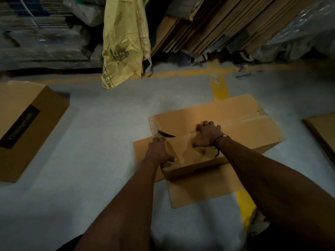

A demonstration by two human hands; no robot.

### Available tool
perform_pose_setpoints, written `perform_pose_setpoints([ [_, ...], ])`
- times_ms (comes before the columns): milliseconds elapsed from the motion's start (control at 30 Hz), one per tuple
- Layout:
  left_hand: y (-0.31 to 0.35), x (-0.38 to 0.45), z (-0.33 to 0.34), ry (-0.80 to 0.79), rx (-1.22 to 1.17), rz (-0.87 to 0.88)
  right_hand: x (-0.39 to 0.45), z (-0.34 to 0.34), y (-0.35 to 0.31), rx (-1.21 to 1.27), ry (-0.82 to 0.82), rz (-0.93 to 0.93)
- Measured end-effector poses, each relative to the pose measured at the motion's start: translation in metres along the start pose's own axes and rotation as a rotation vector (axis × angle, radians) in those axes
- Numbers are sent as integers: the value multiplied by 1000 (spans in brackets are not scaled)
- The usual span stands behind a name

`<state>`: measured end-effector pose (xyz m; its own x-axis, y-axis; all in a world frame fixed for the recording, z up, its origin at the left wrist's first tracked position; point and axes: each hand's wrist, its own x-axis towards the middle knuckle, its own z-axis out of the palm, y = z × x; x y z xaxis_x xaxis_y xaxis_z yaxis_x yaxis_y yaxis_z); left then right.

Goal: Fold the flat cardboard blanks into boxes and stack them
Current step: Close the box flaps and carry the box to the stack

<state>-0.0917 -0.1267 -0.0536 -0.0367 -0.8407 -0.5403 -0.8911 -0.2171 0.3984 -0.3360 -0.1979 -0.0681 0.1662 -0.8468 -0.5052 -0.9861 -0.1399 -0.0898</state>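
Note:
A brown cardboard box (235, 115) lies on the grey floor in front of me, its top flaps nearly closed, with a small dark gap at the left end of the seam. My left hand (158, 151) grips the near flap at its left end, thumb hooked under the edge. My right hand (208, 134) presses flat on the seam where the flaps meet, fingers spread over it. A loose flap (201, 192) of the same box lies flat on the floor toward me. A folded box (27, 124) with a dark printed label rests at the left.
Flat cardboard blanks (217, 26) lean in a stack at the back right. A yellow printed sack (123, 42) hangs at the back centre. Another cardboard piece (322, 131) lies at the right edge. Yellow floor lines (219, 87) run under the box.

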Motion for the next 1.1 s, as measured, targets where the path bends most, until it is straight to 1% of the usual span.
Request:
perform_pose_setpoints([
  [100,8,-2,-1,53,-43,-17,-6,-14,2,-8,111,-37],
  [200,22,-4,-9,112,-165,-32,-14,-28,12,151,249,-98],
  [233,28,-5,-13,105,-186,-43,-18,-32,16,204,281,-113],
  [300,41,-9,-20,79,-207,-53,-25,-46,20,245,290,-93],
  [367,55,-21,-30,81,-289,-68,-37,-59,22,275,235,-59],
  [433,61,-29,-38,76,-410,-79,-52,-72,28,275,146,-46],
  [500,64,-35,-45,-24,-472,-38,-73,-80,38,312,15,-55],
  [567,67,-44,-54,-200,-416,-10,-93,-76,51,343,-148,-55],
  [633,67,-49,-59,-340,-315,-30,-109,-65,64,252,-283,-30],
  [667,67,-51,-61,-375,-271,-43,-114,-57,72,204,-324,-11],
  [733,65,-50,-57,-389,-245,-51,-119,-41,88,193,-349,48],
  [833,64,-41,-42,-329,-272,-36,-122,-20,105,131,-275,76],
  [900,62,-29,-26,-257,-205,-2,-116,-5,112,134,-202,97],
  [1000,56,-5,-7,-69,76,136,-100,11,118,146,-83,140],
  [1067,58,7,-2,73,220,188,-89,17,121,140,14,179],
  [1100,60,13,1,116,292,215,-84,18,122,133,60,197],
])
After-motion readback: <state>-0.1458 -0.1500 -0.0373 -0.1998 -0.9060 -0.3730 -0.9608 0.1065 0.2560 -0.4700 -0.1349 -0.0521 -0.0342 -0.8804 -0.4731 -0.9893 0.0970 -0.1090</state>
